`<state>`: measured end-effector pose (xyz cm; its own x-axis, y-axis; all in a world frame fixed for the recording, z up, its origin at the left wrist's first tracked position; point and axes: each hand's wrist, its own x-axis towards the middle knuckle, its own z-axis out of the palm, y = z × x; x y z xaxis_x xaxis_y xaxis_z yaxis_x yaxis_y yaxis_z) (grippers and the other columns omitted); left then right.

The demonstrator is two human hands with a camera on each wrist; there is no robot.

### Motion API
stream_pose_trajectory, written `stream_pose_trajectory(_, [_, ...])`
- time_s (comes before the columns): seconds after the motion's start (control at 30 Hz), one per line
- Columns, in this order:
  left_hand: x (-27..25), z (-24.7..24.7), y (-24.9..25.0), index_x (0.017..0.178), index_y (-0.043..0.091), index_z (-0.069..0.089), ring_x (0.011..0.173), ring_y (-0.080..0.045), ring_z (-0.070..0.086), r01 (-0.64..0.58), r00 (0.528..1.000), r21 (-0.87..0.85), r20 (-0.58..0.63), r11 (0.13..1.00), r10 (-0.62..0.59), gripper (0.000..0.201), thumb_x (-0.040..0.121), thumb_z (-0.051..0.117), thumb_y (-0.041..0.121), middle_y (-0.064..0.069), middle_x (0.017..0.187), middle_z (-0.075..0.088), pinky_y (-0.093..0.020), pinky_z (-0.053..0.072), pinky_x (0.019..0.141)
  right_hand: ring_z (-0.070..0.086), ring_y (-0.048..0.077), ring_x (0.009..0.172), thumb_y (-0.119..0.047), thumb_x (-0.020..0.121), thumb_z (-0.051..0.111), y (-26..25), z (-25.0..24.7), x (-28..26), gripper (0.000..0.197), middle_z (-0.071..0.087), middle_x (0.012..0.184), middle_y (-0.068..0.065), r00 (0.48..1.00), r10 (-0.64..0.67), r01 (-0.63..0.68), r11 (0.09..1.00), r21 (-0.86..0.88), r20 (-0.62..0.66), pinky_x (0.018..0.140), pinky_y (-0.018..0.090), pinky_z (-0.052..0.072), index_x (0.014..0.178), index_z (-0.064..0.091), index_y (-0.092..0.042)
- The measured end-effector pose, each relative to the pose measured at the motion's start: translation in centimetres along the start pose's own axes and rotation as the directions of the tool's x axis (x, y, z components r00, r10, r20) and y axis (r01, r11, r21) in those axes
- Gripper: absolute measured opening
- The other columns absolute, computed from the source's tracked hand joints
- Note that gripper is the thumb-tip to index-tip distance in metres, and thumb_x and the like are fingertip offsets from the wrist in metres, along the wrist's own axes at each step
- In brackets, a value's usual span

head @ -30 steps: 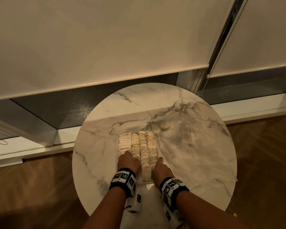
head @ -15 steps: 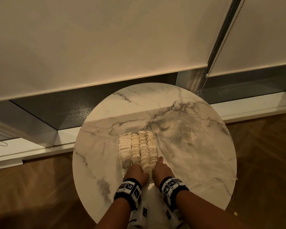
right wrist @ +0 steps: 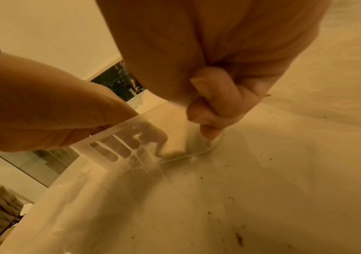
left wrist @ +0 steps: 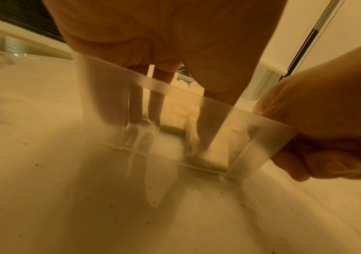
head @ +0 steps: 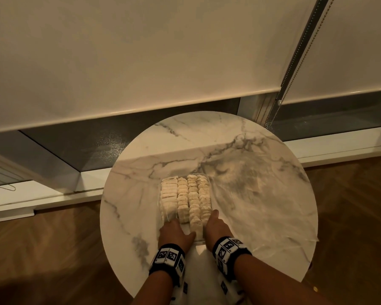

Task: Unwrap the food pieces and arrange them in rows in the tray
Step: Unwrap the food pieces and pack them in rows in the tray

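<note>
Standing on wood floor point(head: 53, 249), marble table point(head: 262, 205) beneath blinds point(head: 119, 62).

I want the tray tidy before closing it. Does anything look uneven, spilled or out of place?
The rows in the clear tray end unevenly: the third from the left reaches nearest the person, the others stop short. Dark crumbs speckle the marble table. Left hand reaches inside; right hand holds the corner.
</note>
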<state>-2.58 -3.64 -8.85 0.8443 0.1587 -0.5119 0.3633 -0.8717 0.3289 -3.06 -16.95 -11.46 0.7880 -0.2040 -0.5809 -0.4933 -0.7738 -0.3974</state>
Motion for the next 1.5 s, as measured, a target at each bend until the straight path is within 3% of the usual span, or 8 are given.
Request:
stream_pose_trajectory(0.23, [0.7, 0.4, -0.1, 0.132, 0.024, 0.054, 0.118, -0.029, 0.056, 0.032, 0.999, 0.059, 0.002, 0.998, -0.032, 0.082, 0.064, 0.066, 0.068, -0.009, 0.128, 0.057, -0.037, 0.052, 0.095, 0.063, 0.028, 0.109, -0.016, 0.095, 0.047, -0.2, -0.2, -0.2, 0.055, 0.061, 0.123, 0.013, 1.000, 0.016, -0.016, 1.000, 0.002, 0.011, 0.086, 0.035, 0.050, 0.144, 0.022, -0.011])
stream_pose_trajectory(0.43, [-0.2, 0.4, -0.3, 0.120, 0.022, 0.063, 0.109, -0.027, 0.061, -0.078, 0.993, -0.022, -0.095, 0.997, 0.076, 0.050, 0.079, 0.066, 0.051, -0.009, 0.119, 0.062, -0.032, 0.051, 0.090, 0.064, 0.032, 0.107, -0.022, 0.094, 0.053, 0.2, -1.0, -0.5, 0.053, 0.061, 0.121, 0.017, 0.998, -0.026, 0.022, 0.998, 0.058, 0.060, 0.084, 0.037, 0.052, 0.138, 0.028, -0.009])
stream_pose_trajectory(0.57, [-1.4, 0.0, 0.6, 0.104, 0.021, 0.066, 0.102, -0.023, 0.058, -0.191, 0.969, 0.068, -0.144, 0.979, 0.199, 0.032, 0.083, 0.060, 0.044, -0.004, 0.108, 0.062, -0.034, 0.050, 0.087, 0.068, 0.031, 0.071, -0.048, 0.094, 0.050, 2.1, -2.7, -1.9, 0.060, 0.066, 0.105, 0.018, 0.980, -0.100, 0.019, 0.910, 0.413, 0.175, 0.052, 0.033, 0.053, 0.142, 0.023, -0.023])
stream_pose_trajectory(0.73, [-3.8, 0.7, 4.7, 0.086, 0.022, 0.063, 0.082, -0.012, 0.052, -0.503, 0.858, -0.006, -0.126, 0.864, 0.498, 0.013, 0.085, 0.063, 0.035, 0.008, 0.082, 0.054, -0.024, 0.038, 0.070, 0.058, 0.015, 0.059, -0.026, 0.093, 0.055, 6.9, -6.3, -5.1, 0.029, 0.069, 0.084, 0.009, 0.972, -0.135, 0.015, 0.851, 0.525, 0.192, 0.047, 0.024, 0.043, 0.122, 0.049, -0.024])
stream_pose_trajectory(0.83, [-5.7, 3.0, 8.0, 0.094, 0.027, 0.064, 0.096, -0.009, 0.049, -0.671, 0.741, 0.025, -0.025, 0.741, 0.671, 0.017, 0.085, 0.062, 0.042, 0.009, 0.097, 0.056, -0.023, 0.041, 0.083, 0.056, 0.012, 0.062, -0.014, 0.090, 0.050, 11.2, -8.3, -6.6, 0.016, 0.067, 0.081, 0.005, 0.965, -0.073, -0.042, 0.906, 0.422, 0.253, 0.049, 0.021, 0.043, 0.098, 0.064, -0.017])
stream_pose_trajectory(0.97, [-8.8, 6.8, 11.5, 0.108, 0.033, 0.067, 0.127, -0.015, 0.039, -0.783, 0.622, 0.128, 0.165, 0.609, 0.765, 0.025, 0.085, 0.059, 0.039, 0.009, 0.131, 0.048, -0.029, 0.036, 0.102, 0.063, 0.019, 0.097, -0.021, 0.094, 0.050, 17.1, -9.0, -6.4, 0.026, 0.069, 0.110, 0.007, 0.983, 0.040, -0.048, 0.998, 0.040, 0.178, 0.086, 0.027, 0.052, 0.105, 0.071, -0.010])
stream_pose_trajectory(1.2, [-9.7, 10.0, 13.2, 0.132, 0.026, 0.059, 0.148, -0.035, 0.003, -0.698, 0.716, 0.479, 0.487, 0.533, 0.500, 0.038, 0.095, 0.050, 0.031, -0.008, 0.163, 0.008, -0.055, 0.020, 0.115, 0.049, 0.018, 0.129, -0.008, 0.093, 0.047, 20.2, -9.0, -5.7, 0.045, 0.056, 0.136, 0.003, 0.986, -0.130, 0.137, 0.989, 0.059, -0.108, 0.113, 0.024, 0.031, 0.137, 0.056, -0.017])
stream_pose_trajectory(1.5, [-9.8, 8.0, 13.8, 0.133, 0.024, 0.052, 0.127, -0.019, 0.046, -0.592, 0.785, 0.495, 0.175, 0.636, 0.594, 0.043, 0.097, 0.035, 0.040, 0.004, 0.138, 0.052, -0.040, 0.036, 0.101, 0.046, 0.015, 0.134, -0.021, 0.098, 0.041, 20.2, -7.9, -4.4, 0.046, 0.053, 0.145, -0.003, 0.951, -0.296, 0.290, 0.955, -0.067, -0.087, 0.118, 0.029, 0.024, 0.142, 0.051, -0.025])
